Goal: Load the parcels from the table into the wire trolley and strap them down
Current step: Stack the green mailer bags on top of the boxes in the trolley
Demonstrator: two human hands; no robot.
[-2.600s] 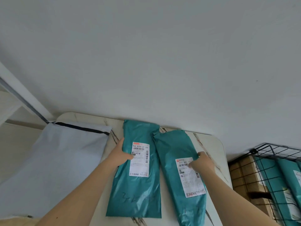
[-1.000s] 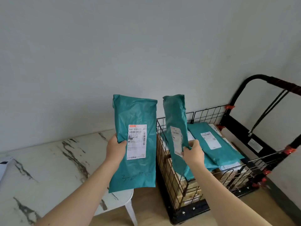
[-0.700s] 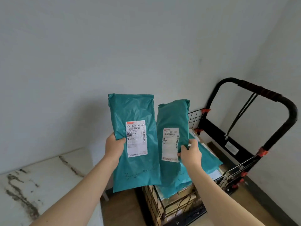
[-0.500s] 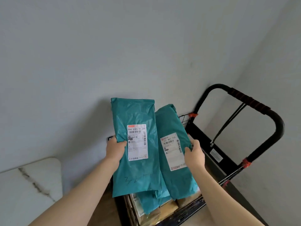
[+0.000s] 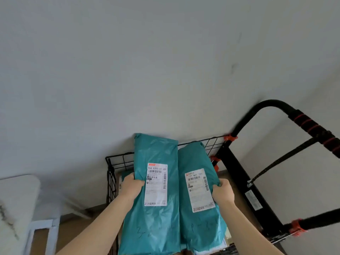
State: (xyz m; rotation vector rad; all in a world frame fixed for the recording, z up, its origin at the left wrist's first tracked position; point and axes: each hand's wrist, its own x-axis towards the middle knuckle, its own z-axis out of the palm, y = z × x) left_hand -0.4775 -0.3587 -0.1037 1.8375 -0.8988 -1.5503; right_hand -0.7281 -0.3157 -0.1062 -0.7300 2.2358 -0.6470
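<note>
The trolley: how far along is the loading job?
Partly done: a teal corner already shows inside the wire trolley. In hand: the left hand holds the left parcel, the right hand the right parcel, over it. Left: setting both down and strapping; the black strap is off by the handle.

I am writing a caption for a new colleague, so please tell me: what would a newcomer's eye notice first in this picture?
Two teal parcels fill the middle, side by side: the left parcel held by the left hand, the right parcel by the right hand. Below them stands the black wire trolley, its handle with red bands rising at the right.
</note>
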